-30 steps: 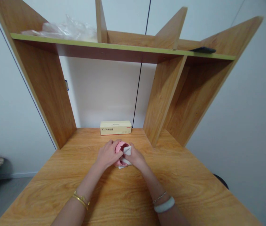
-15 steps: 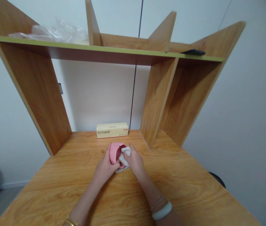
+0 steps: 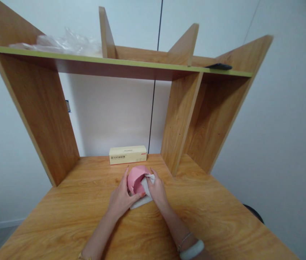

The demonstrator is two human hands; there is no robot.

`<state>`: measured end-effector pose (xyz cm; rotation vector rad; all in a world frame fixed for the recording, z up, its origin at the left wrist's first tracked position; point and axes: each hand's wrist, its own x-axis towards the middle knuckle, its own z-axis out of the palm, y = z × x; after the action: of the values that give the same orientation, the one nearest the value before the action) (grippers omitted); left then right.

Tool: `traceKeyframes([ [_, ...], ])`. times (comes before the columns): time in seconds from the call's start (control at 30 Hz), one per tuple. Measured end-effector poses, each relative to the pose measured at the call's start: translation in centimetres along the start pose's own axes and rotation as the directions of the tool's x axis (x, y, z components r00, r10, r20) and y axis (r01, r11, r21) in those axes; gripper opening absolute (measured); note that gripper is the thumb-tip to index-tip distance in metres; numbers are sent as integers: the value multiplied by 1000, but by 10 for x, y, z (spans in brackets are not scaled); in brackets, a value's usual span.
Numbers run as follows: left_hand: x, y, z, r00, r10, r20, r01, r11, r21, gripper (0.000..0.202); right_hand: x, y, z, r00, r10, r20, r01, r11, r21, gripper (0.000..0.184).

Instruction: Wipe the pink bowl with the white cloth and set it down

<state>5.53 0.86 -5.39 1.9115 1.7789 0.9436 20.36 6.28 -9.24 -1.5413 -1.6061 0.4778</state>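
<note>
A pink, hollow, bowl-like container point(image 3: 137, 174) is tipped on its side above the wooden desk, its opening turned toward me and to the right. Fingers and thumb of my left hand point(image 3: 122, 195) wrap round its left side and lower rim. My right hand point(image 3: 156, 187) is closed on a white cloth point(image 3: 143, 202), pressing part of it against the container's right rim and inside. The cloth's lower end hangs below the container, near the desk surface. The fingertips of my right hand are partly hidden by the cloth and rim.
A long cream box point(image 3: 128, 155) with printed lettering stands behind my hands at the back of the desk point(image 3: 69, 224). Over it runs a wooden shelf point(image 3: 131, 65) carrying clear plastic wrapping point(image 3: 66, 45) and a flat dark object point(image 3: 219, 66). An upright panel point(image 3: 178, 122) stands to the right.
The container has turned in my left hand, showing more of its rounded outside. My right hand has shifted slightly with the cloth, which spreads lower. The whole view has tilted up a little.
</note>
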Motion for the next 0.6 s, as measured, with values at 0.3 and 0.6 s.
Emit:
traceKeyframes([
  [0.3,5,-24,17,996,14,-93,-32,981,-192,77,-5,-8,6,999,-18,-40,18,1000,-3,59],
  [0.6,-5,-11,6,992,89,-86,-90,996,0,73,-7,-20,-8,999,-39,-34,32,982,-188,75],
])
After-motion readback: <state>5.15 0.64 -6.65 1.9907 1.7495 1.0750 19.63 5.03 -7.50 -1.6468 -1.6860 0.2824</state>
